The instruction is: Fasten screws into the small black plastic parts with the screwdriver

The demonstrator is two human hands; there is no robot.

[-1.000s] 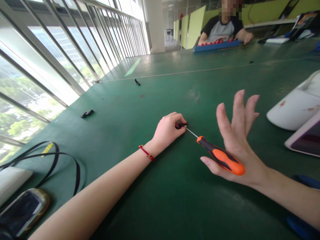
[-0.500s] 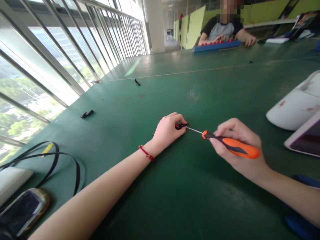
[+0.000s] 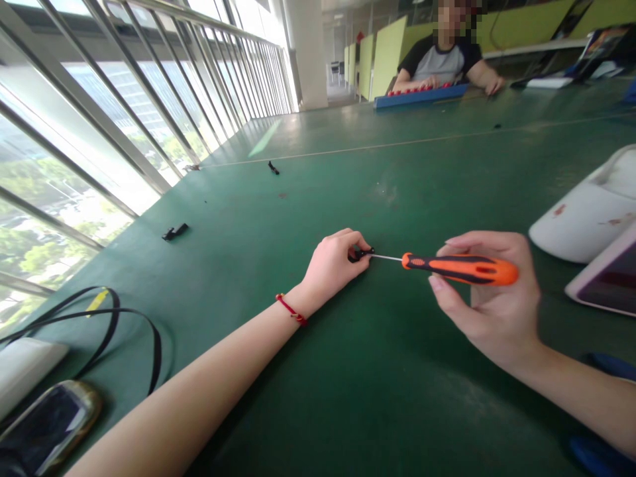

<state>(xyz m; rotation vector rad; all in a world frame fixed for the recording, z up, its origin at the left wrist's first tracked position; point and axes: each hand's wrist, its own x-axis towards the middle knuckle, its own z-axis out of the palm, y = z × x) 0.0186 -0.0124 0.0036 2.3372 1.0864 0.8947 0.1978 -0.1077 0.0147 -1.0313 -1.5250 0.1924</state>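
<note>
My left hand [image 3: 335, 258] rests on the green table and pinches a small black part [image 3: 360, 254] between thumb and forefinger. Most of that part is hidden by the fingers. An orange and black screwdriver [image 3: 462, 267] lies nearly level, its thin shaft reaching left so that the tip meets the black part. Around the screwdriver's handle is my right hand [image 3: 501, 298], thumb below and fingers above and behind it. Whether the tip sits in a screw is too small to make out.
Two small black pieces, one nearer [image 3: 175, 232] and one farther [image 3: 273, 168], lie on the table [image 3: 318, 192]. At left are a black strap [image 3: 156, 344] and a phone-like device [image 3: 50, 424]. A white container [image 3: 586, 205] stands right. Across sits a person [image 3: 440, 63] behind a blue tray [image 3: 422, 97].
My right hand has shifted its grip, opening out a little, and the screwdriver has turned about its length and come closer to level. My left hand stays on the black part.
</note>
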